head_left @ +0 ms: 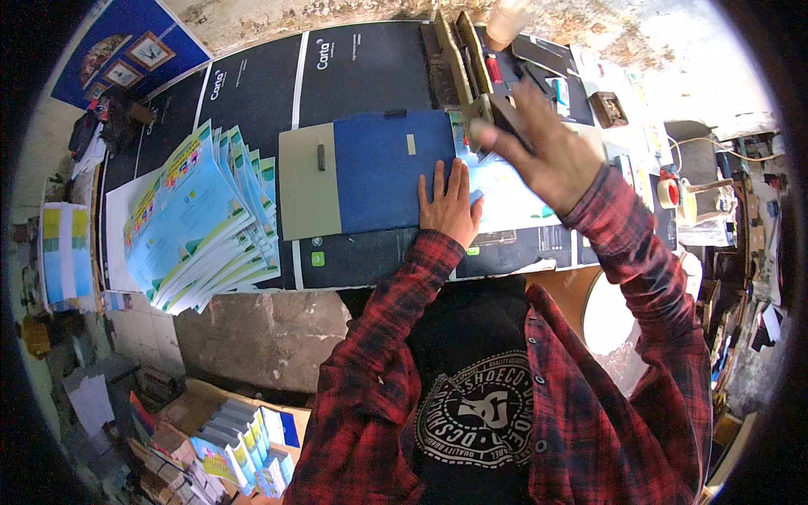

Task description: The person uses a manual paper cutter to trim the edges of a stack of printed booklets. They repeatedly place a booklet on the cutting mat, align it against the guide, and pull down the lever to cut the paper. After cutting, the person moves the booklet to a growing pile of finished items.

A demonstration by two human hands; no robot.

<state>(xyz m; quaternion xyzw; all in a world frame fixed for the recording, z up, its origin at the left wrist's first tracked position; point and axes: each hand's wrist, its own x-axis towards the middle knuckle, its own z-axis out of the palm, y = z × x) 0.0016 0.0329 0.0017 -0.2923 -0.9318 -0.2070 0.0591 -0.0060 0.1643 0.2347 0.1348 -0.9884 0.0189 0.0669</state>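
My left hand lies flat with fingers spread across the right edge of a blue panel and the pale blue printed sheet beside it. The panel adjoins a grey-beige strip, and small dark pieces sit on both. Raised above the printed sheet, my right hand is blurred, its thumb and fingers apart. Just behind its thumb stands a dark, blocky object with a greyish end. What kind it is, and whether the hand touches it, I cannot tell.
Fanned printed sheets pile up at the table's left. Upright wooden boards stand at the back, near a red object. A tape roll lies at the right. Stacked booklets sit low at the left.
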